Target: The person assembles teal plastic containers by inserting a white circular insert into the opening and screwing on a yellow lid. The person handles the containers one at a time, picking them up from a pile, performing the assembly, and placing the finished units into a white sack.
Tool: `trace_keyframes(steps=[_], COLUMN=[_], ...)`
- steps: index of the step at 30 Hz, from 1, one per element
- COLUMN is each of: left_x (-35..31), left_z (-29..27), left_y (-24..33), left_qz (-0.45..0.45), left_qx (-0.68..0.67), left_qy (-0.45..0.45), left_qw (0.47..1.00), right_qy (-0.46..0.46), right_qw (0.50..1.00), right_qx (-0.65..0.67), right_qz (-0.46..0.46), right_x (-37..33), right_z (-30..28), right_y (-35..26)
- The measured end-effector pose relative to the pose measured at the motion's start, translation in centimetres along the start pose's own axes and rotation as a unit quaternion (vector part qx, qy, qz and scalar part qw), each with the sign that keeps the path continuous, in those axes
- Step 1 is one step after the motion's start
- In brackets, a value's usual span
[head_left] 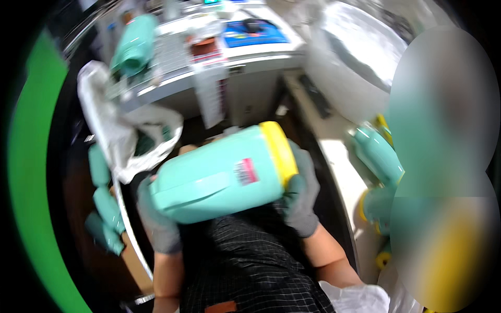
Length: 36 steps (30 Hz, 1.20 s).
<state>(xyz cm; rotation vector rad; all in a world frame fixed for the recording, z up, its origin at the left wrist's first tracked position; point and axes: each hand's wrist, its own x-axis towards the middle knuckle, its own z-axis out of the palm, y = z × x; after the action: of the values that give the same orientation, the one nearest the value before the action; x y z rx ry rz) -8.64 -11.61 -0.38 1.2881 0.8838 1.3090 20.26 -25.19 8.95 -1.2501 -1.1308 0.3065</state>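
Note:
A large mint-green flask body (214, 172) with a yellow band at its right end lies on its side above my lap, tilted up to the right. It carries a small red-and-white label, and a raised handle-like strip runs along its near side. My left hand (156, 216), in a grey-green glove, is closed round the rounded left end. My right hand (305, 195), gloved alike, grips the yellow end from the right. The fingertips of both hands are partly hidden behind the flask body.
A white bench (261, 52) stands ahead, holding another mint-green bottle (138, 44) and a blue mat (271, 35). An open white sack (122, 156) hangs at left, near several green bottles (108, 208). More green-and-yellow bottles (378, 156) lie at right, below a big white bag (339, 78).

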Motion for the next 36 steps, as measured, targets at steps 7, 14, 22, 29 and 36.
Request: trace_keyframes(steps=[7, 14, 22, 29, 36], left_x=[0.7, 0.0, 1.3, 0.0, -1.7], left_z=[2.9, 10.1, 13.4, 13.6, 4.4], left_y=[4.0, 13.8, 9.4, 7.3, 6.4], left_qz=[0.099, 0.461, 0.376, 0.259, 0.163], left_qx=[0.183, 0.299, 0.182, 0.302, 0.396], left_qy=[0.02, -0.259, -0.325, -0.321, -0.161], left_qw=[0.978, 0.794, 0.849, 0.86, 0.889], right_qy=[0.059, 0.154, 0.263, 0.598, 0.239], right_qw=[0.994, 0.752, 0.938, 0.709, 0.917], right_qx=[0.026, 0.406, 0.227, 0.371, 0.32], right_qz=[0.085, 0.496, 0.011, -0.028, -0.016], right_x=[0.6, -2.8, 3.6, 14.1, 15.5], right_z=[0.0, -5.0, -24.3, -45.0, -30.1], right_y=[0.3, 7.3, 5.5, -1.9, 8.8])
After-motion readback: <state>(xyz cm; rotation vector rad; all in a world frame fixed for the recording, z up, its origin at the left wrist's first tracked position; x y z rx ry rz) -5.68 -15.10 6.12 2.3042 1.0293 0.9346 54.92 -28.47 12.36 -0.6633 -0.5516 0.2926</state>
